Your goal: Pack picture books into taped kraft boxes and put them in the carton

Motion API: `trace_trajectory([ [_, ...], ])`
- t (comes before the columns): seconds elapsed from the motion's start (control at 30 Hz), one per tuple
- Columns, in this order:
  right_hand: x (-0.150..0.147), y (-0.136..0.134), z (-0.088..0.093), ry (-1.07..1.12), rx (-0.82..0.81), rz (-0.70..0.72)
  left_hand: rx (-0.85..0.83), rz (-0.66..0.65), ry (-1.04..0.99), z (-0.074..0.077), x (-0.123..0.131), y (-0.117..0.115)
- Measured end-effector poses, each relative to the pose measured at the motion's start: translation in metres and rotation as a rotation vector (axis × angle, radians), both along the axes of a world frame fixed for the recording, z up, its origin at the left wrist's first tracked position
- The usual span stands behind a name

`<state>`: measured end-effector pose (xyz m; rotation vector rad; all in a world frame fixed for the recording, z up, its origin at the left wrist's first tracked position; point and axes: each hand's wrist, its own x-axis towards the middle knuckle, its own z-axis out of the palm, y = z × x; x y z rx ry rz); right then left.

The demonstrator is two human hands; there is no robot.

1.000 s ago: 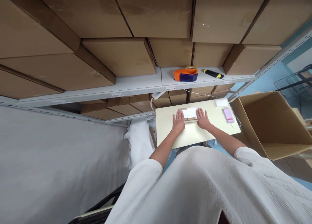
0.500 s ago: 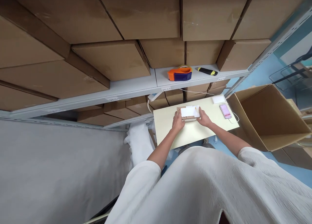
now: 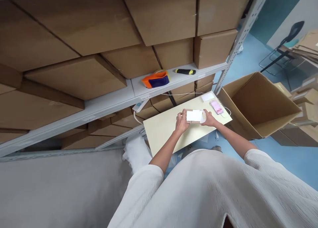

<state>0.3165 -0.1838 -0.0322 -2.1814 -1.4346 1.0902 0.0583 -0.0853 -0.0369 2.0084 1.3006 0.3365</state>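
A small cardboard box with a white label on its upper face is held between my two hands, over the pale yellow tabletop. My left hand grips its left end, fingers closed around the edge. At the opposite end, my right hand is closed on the box with the thumb near the label. The underside of the box is hidden, and I cannot tell whether it touches the table. A phone, blurred out and with a white cable, lies beyond my right hand, beside a white block-like item.
A grey metal shelf full of cardboard boxes runs behind the table. On it lie an orange and blue tape dispenser and a black and yellow utility knife. A large open carton stands at the right. White wrapping lies at the left.
My view has swung to the right, so the shelf and table appear shifted left. Both hands still hold the small box, which now sits closer to the phone.
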Motion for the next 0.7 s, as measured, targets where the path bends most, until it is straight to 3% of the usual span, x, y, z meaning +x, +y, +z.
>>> trace_trajectory([
  [0.13,0.050,-0.035,0.006,-0.025,0.081,-0.056,0.058,-0.100,0.023,0.008,0.056,-0.013],
  [0.37,0.162,-0.106,0.026,-0.070,0.380,-0.065,0.141,-0.262,-0.042,0.030,0.179,-0.050],
  [0.53,0.234,-0.159,0.054,-0.156,0.445,-0.202,0.202,-0.423,-0.179,0.052,0.271,-0.070],
  [0.7,0.288,-0.199,0.073,-0.224,0.479,-0.380,0.243,-0.492,-0.214,0.068,0.356,-0.088],
])
